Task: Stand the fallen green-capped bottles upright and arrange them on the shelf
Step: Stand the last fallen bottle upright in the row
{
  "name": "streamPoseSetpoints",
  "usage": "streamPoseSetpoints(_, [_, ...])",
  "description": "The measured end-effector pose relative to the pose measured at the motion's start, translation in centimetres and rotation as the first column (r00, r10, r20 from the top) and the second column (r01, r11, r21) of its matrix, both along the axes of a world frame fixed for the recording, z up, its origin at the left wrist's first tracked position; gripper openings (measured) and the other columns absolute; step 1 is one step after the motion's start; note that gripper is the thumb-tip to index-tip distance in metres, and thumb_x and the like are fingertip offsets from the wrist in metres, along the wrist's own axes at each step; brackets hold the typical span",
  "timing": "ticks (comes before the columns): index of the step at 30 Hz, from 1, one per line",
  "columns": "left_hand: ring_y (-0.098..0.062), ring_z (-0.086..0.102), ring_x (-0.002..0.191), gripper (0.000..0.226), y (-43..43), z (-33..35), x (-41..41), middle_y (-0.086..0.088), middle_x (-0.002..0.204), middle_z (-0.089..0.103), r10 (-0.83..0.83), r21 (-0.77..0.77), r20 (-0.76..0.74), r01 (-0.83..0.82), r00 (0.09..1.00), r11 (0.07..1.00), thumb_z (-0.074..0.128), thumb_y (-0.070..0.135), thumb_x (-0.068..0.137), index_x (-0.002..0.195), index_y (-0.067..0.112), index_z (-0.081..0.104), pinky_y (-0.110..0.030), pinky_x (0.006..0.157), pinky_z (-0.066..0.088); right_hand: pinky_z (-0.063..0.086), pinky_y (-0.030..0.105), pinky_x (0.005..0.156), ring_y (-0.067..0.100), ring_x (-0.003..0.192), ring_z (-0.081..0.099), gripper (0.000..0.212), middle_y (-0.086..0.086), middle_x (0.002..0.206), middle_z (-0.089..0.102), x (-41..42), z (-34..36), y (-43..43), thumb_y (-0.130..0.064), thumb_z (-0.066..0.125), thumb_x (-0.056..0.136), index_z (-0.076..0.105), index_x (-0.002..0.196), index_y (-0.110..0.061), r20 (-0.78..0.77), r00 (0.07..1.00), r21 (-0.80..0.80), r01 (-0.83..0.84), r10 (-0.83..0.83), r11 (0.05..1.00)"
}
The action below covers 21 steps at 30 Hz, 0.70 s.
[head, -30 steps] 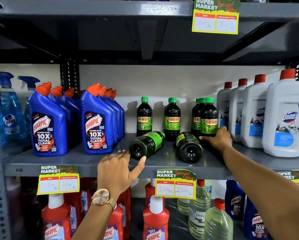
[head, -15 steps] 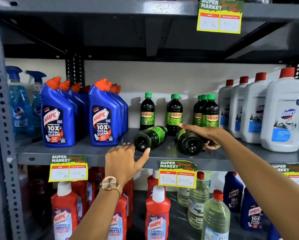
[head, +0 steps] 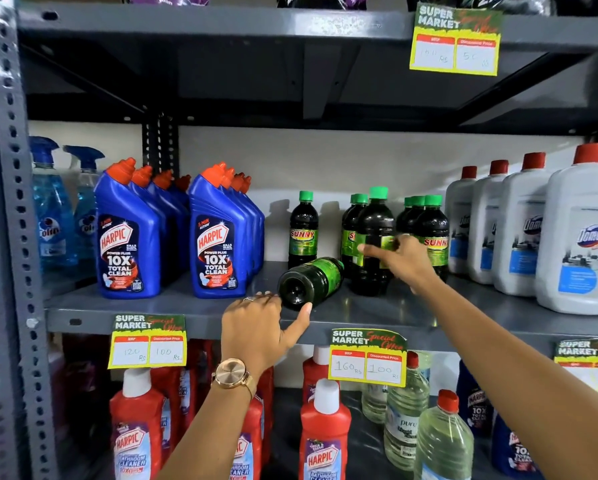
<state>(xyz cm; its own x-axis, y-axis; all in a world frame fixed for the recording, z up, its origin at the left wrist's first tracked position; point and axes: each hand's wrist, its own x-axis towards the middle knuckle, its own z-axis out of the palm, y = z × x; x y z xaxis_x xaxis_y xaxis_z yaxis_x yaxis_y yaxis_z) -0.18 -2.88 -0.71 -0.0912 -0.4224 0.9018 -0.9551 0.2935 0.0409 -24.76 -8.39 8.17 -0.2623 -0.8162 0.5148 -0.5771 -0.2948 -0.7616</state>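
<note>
A dark green-capped bottle point(head: 372, 237) stands upright on the grey shelf point(head: 377, 315), with my right hand point(head: 403, 259) wrapped around its label. One more green-capped bottle point(head: 311, 282) lies on its side, base toward me, cap pointing back. My left hand point(head: 259, 329) rests at the shelf's front edge, thumb and fingers touching that fallen bottle's base, not closed around it. Other green-capped bottles stand upright behind: one alone point(head: 302, 230), and others in two clusters point(head: 429, 226).
Blue Harpic bottles point(head: 218, 237) stand left of the green-capped ones, white Domex jugs point(head: 522, 230) to the right. Blue spray bottles point(head: 51, 206) fill the far left. Price tags point(head: 367, 358) hang on the shelf edge. Red bottles point(head: 323, 434) sit on the shelf below.
My right hand gripped the right fallen bottle and turned it upright. My left hand stayed at the base of the left fallen bottle.
</note>
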Motion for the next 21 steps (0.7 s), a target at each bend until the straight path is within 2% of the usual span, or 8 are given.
streamPoseSetpoints(3, [-0.018, 0.050, 0.041, 0.059, -0.1, -0.1, 0.1, 0.003, 0.047, 0.054, -0.002, -0.007, 0.000, 0.002, 1.000, 1.000, 0.035, 0.063, 0.084, 0.050, 0.017, 0.049, -0.021, 0.047, 0.025, 0.039, 0.027, 0.051, 0.019, 0.068, 0.054, 0.049, -0.002, 0.071, 0.054, 1.1, 0.0, -1.8, -0.051, 0.081, 0.065, 0.048, 0.071, -0.016, -0.021, 0.997, 0.045, 0.070, -0.069, 0.997])
streamPoseSetpoints(7, [-0.019, 0.051, 0.043, 0.057, -0.2, -0.1, 0.1, 0.002, 0.047, 0.054, 0.000, -0.018, -0.003, -0.001, 1.000, 1.000, 0.037, 0.062, 0.083, 0.050, 0.017, 0.049, -0.022, 0.047, 0.025, 0.053, 0.037, 0.084, 0.031, 0.102, 0.062, 0.069, 0.013, 0.110, 0.062, 2.3, -0.1, -3.4, -0.046, 0.080, 0.069, 0.055, 0.114, -0.001, 0.028, 0.994, 0.105, 0.102, -0.106, 0.989])
streamPoseSetpoints(8, [-0.019, 0.051, 0.043, 0.057, -0.2, -0.1, 0.0, 0.003, 0.047, 0.054, 0.003, -0.016, -0.002, -0.003, 1.000, 1.000, 0.037, 0.062, 0.083, 0.050, 0.017, 0.049, -0.022, 0.047, 0.025, 0.052, 0.037, 0.087, 0.032, 0.105, 0.062, 0.067, 0.016, 0.115, 0.063, 2.6, -0.3, -3.6, -0.041, 0.079, 0.070, 0.053, 0.117, 0.000, 0.053, 0.993, 0.087, 0.099, -0.104, 0.991])
streamPoseSetpoints(10, [-0.018, 0.051, 0.043, 0.057, -0.1, -0.1, 0.0, 0.003, 0.047, 0.054, 0.008, -0.015, -0.001, -0.008, 1.000, 1.000, 0.037, 0.062, 0.083, 0.050, 0.017, 0.049, -0.022, 0.047, 0.025, 0.050, 0.034, 0.081, 0.031, 0.096, 0.061, 0.053, 0.019, 0.116, 0.064, 3.2, -1.0, -3.7, -0.029, 0.075, 0.072, 0.053, 0.112, -0.003, 0.148, 0.987, 0.047, 0.065, -0.071, 0.997])
streamPoseSetpoints(12, [-0.018, 0.051, 0.042, 0.057, -0.1, -0.1, 0.0, 0.003, 0.047, 0.054, 0.008, -0.015, -0.002, -0.008, 1.000, 1.000, 0.037, 0.062, 0.083, 0.050, 0.017, 0.049, -0.022, 0.047, 0.025, 0.048, 0.033, 0.077, 0.030, 0.092, 0.060, 0.051, 0.019, 0.114, 0.066, 3.3, -1.8, -3.7, -0.025, 0.073, 0.071, 0.055, 0.113, -0.002, 0.179, 0.982, 0.047, 0.058, -0.066, 0.997])
streamPoseSetpoints(16, [-0.018, 0.051, 0.044, 0.057, -0.1, -0.1, 0.0, 0.003, 0.048, 0.055, 0.009, -0.010, 0.001, -0.009, 1.000, 1.000, 0.036, 0.063, 0.084, 0.051, 0.018, 0.049, -0.022, 0.048, 0.025, 0.052, 0.039, 0.080, 0.034, 0.100, 0.062, 0.076, 0.017, 0.115, 0.063, 2.8, -2.0, -3.6, -0.040, 0.085, 0.062, 0.050, 0.117, -0.002, 0.016, 0.985, 0.030, 0.170, -0.170, 0.985])
streamPoseSetpoints(19, [-0.017, 0.050, 0.043, 0.059, -0.1, -0.2, 0.0, 0.004, 0.048, 0.054, 0.005, -0.007, -0.003, -0.005, 1.000, 1.000, 0.034, 0.064, 0.085, 0.052, 0.018, 0.049, -0.023, 0.047, 0.026, 0.048, 0.046, 0.097, 0.039, 0.120, 0.053, 0.097, 0.021, 0.129, 0.054, 2.8, -2.2, -3.9, -0.051, 0.084, 0.061, 0.041, 0.130, 0.001, -0.060, 0.979, 0.016, 0.196, -0.195, 0.980])
streamPoseSetpoints(21, [-0.017, 0.050, 0.043, 0.059, -0.1, -0.2, 0.0, 0.003, 0.049, 0.055, 0.002, -0.006, 0.000, -0.002, 1.000, 1.000, 0.034, 0.064, 0.085, 0.052, 0.017, 0.050, -0.022, 0.047, 0.027, 0.045, 0.044, 0.101, 0.037, 0.122, 0.051, 0.089, 0.021, 0.132, 0.052, 2.9, -2.2, -4.1, -0.051, 0.077, 0.067, 0.046, 0.132, 0.001, 0.002, 0.991, 0.071, 0.132, -0.132, 0.989])
